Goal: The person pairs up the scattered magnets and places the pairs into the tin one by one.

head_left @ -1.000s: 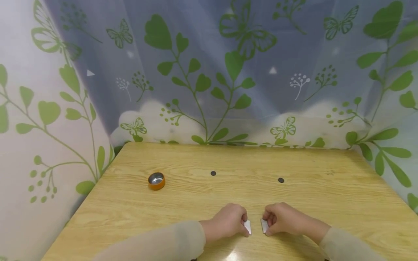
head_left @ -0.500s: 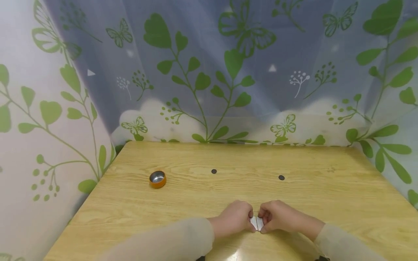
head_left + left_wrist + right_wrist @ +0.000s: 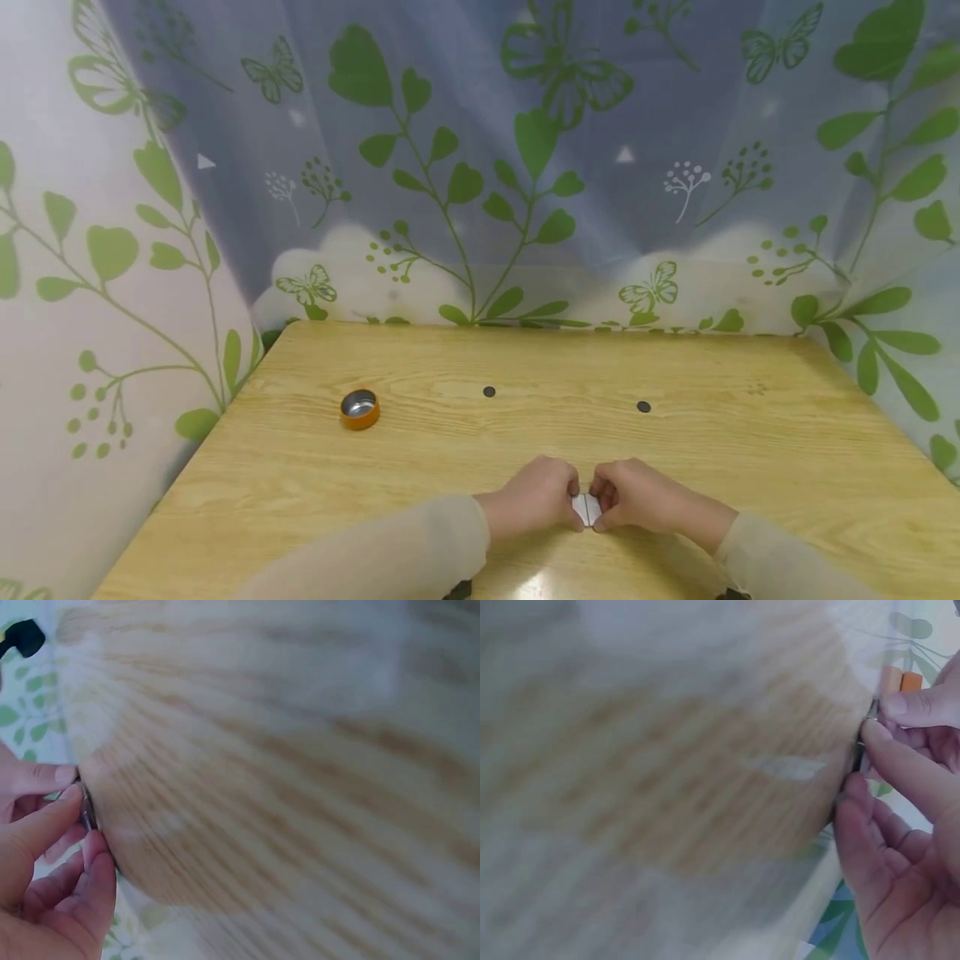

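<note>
Low over the front of the wooden table (image 3: pixel 420 467), two small flat white pieces with dark edges meet side by side, a thin line between them. My left hand (image 3: pixel 534 497) pinches the left white piece (image 3: pixel 579 509) between thumb and fingers. On the other side, my right hand (image 3: pixel 643 498) grips the right white piece (image 3: pixel 595 509) the same way. Seen edge-on in the left wrist view, the pieces look thin and dark, with the fingertips of the left hand (image 3: pixel 56 877) around them. The right hand (image 3: pixel 904 855) shows up close in the right wrist view.
An orange bowl (image 3: pixel 360 421) with a metallic inside stands on the table at the left. Two small black discs (image 3: pixel 489 392) lie farther back, one near the middle and one to the right. A leaf-patterned curtain (image 3: pixel 465 250) hangs behind the table.
One second ago a gap lay between the two white pieces. Both hands have moved inward, and the pieces now meet edge to edge; over the last half second they have hardly moved.
</note>
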`<state>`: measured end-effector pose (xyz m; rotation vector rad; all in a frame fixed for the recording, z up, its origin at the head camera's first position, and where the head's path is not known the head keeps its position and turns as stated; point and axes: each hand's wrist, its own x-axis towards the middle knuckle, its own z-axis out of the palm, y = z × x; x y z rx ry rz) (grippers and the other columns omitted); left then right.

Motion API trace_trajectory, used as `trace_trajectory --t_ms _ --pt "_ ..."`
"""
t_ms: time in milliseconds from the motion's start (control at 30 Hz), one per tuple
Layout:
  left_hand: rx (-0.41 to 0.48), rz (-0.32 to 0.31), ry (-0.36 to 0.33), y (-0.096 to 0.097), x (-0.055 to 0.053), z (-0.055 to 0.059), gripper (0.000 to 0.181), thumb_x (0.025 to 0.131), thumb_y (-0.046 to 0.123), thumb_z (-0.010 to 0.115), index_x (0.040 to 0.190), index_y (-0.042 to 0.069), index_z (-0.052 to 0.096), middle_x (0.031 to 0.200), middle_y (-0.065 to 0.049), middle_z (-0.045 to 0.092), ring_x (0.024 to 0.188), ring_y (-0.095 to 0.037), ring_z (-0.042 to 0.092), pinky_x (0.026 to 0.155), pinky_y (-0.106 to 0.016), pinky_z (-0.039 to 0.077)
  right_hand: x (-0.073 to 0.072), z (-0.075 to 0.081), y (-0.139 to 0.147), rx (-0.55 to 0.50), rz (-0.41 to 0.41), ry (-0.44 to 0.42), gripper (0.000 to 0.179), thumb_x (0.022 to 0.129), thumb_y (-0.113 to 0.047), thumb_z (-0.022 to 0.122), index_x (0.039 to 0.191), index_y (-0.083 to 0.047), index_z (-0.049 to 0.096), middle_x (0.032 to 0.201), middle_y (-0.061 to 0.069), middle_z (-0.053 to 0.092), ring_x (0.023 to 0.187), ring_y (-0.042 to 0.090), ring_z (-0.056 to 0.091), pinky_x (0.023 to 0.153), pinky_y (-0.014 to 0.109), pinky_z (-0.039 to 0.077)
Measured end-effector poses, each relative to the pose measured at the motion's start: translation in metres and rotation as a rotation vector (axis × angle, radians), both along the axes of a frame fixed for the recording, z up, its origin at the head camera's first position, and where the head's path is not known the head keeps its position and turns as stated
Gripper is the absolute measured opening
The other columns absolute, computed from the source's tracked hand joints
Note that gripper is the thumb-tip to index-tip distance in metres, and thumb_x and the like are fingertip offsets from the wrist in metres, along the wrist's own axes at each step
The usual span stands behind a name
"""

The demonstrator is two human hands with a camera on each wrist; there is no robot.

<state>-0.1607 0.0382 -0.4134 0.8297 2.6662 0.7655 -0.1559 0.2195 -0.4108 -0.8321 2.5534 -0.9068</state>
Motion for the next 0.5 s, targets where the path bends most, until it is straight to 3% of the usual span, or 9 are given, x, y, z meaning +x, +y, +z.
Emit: trace_trajectory --t_ms 233,333,500 --pt "0.163 0.040 -0.168 -0.030 -0.005 0.008 0.043 0.072 0.016 0.081 0.109 0.000 0.064 0.074 0.005 0.058 0.064 -0.005 0.052 0.061 -0.019 0.045 0.000 0.002 0.005 0.159 -0.051 0.058 0.031 0.071 -0.019 0.081 0.090 -0.004 0.061 0.077 -0.006 0.055 0.068 0.008 0.050 0.061 0.025 0.045" --pt "0.225 0.067 -0.184 -0.053 -0.010 0.011 0.040 0.075 0.018 0.079 0.109 0.002 0.065 0.085 0.003 0.060 0.077 -0.006 0.055 0.070 -0.022 0.047 0.001 0.003 0.008 0.209 -0.098 0.061 0.032 0.072 -0.021 0.080 0.091 -0.004 0.061 0.080 -0.004 0.054 0.072 0.012 0.049 0.063 0.028 0.045" --pt "0.344 0.114 -0.196 -0.097 -0.014 0.014 0.040 0.081 0.019 0.074 0.114 0.000 0.063 0.107 -0.010 0.062 0.097 -0.023 0.058 0.083 -0.036 0.048 0.001 0.007 0.015 0.242 -0.112 0.076 0.034 0.073 -0.022 0.079 0.093 -0.003 0.060 0.085 -0.001 0.054 0.076 0.015 0.051 0.067 0.031 0.047"
